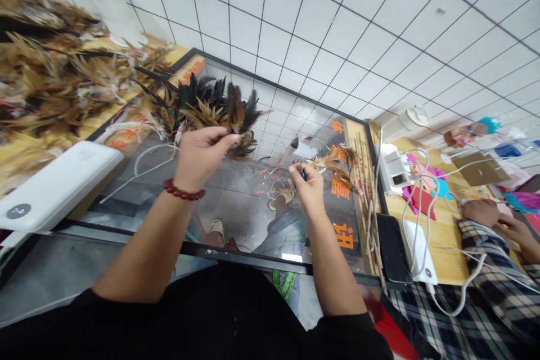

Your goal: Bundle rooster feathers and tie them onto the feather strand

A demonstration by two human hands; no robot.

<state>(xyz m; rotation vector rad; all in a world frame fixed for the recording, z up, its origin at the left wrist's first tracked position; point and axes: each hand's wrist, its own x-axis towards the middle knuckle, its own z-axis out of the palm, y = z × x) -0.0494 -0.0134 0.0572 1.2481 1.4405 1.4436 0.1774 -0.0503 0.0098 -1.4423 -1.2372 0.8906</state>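
My left hand (201, 153), with a red bead bracelet (183, 191) on the wrist, is closed around a bunch of dark and brown feathers (223, 109) held over the glass table (244, 202). My right hand (307, 183) is closed in a pinch on a small blue-tipped thing that I cannot make out. It hovers beside a few loose brown feathers (335, 160) on the glass.
A big heap of brown feathers (54, 84) lies at the left. A white power bank (54, 183) rests near the left edge. Thin sticks (367, 191), a black phone (392, 247) and white cables lie at the right. Another person's hands (502, 222) work there.
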